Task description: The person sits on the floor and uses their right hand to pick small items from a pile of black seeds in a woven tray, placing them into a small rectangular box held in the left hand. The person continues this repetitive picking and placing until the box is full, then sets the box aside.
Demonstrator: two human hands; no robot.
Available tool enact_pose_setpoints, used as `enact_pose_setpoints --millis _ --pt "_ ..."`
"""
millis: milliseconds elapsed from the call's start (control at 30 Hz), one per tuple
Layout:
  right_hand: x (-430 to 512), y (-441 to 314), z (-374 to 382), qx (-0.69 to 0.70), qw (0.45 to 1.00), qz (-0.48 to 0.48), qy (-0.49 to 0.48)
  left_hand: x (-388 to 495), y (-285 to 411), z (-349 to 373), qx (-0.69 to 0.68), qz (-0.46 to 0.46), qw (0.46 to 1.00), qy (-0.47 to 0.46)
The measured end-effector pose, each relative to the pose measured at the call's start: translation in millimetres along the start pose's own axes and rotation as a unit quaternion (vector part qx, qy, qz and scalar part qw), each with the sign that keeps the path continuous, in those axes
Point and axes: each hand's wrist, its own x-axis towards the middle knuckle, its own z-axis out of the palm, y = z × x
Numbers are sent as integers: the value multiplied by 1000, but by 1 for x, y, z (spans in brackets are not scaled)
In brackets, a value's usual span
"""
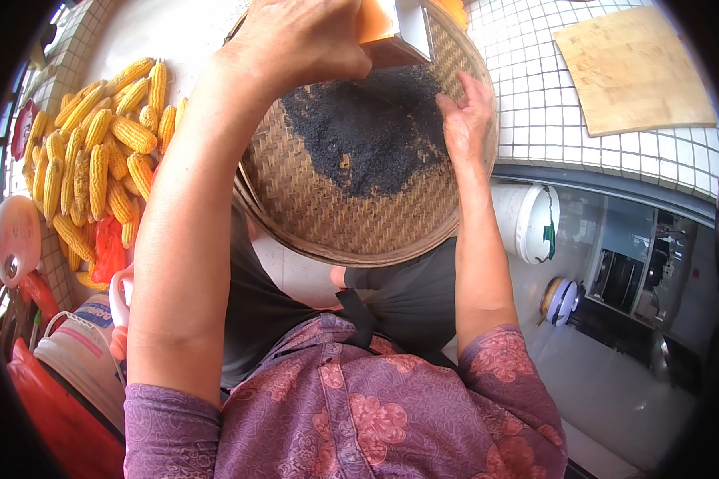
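Observation:
My left hand (pixel 305 42) grips an open-ended box (pixel 376 23), orange outside and pale inside, cut off by the top edge of the view. The box hangs over a round woven bamboo tray (pixel 311 224). Dark, fine grains or seeds (pixel 365 135) lie spread across the weave, thickest in the middle, just below the box. My right hand (pixel 468 120) is by the tray's right side, fingers apart with nothing visible in them. Whether it touches the tray, I cannot tell. The tray is above my knees.
Many corn cobs (pixel 96 149) are heaped on the left, beside a red plastic bag (pixel 109 248) and a pinkish plastic jug (pixel 13 239). A wooden board (pixel 638 72) lies on white tiles at right. Below that ledge is a white bucket (pixel 536 221).

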Motion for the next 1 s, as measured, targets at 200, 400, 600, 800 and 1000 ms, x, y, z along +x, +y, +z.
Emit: enact_pose_setpoints --millis 200,400,600,800,1000 --pt "-73 -16 -7 -29 978 -59 -199 2 -4 5 -71 -8 997 -15" --pt "-119 -30 8 -22 972 -123 -200 3 -8 21 -60 36 996 46" --pt "-123 -31 18 -47 966 -157 -199 3 -8 17 -62 40 997 37" --pt "-52 0 -6 5 992 95 -82 0 1 -2 -30 -58 996 -65" --pt "-47 16 -20 -54 994 44 -81 -2 5 -6 -14 -13 1000 17"
